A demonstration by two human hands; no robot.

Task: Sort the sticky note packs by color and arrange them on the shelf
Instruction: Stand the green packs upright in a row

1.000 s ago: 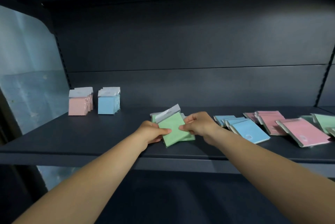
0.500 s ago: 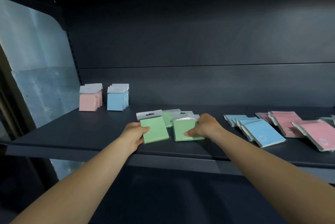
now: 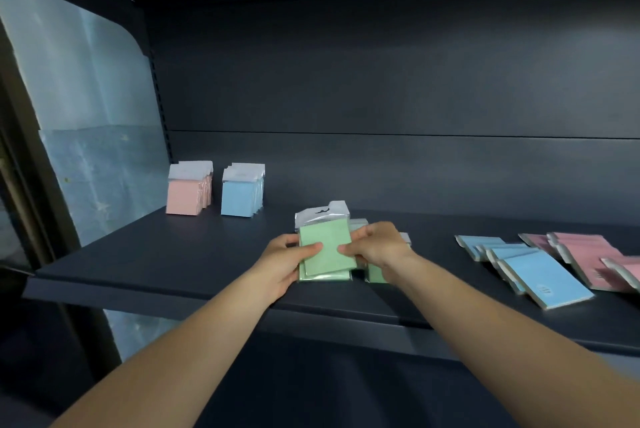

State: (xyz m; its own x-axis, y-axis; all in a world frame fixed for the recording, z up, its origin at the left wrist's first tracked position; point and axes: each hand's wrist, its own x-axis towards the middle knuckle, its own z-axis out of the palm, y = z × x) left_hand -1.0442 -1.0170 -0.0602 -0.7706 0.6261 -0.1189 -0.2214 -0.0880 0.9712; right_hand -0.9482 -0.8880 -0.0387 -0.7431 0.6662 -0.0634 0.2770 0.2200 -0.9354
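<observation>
Green sticky note packs (image 3: 327, 251) in clear wrappers sit stacked near the front middle of the dark shelf (image 3: 180, 261). My left hand (image 3: 282, 259) grips the stack's left edge, thumb on top. My right hand (image 3: 375, 247) grips its right edge, thumb on the top pack, and covers more green packs (image 3: 375, 273) beneath. At the back left, pink packs (image 3: 187, 193) stand upright in a row, with blue packs (image 3: 241, 195) upright beside them.
Loose blue packs (image 3: 530, 271) lie flat and overlapping on the right of the shelf, with loose pink packs (image 3: 585, 254) further right, cut by the frame edge. A pale blue wall panel (image 3: 86, 116) borders the shelf's left side. Bare shelf lies between the upright rows and my hands.
Two green packs that lay side by side under separate hands now sit together in one stack, held between both hands. The view has shifted to the left.
</observation>
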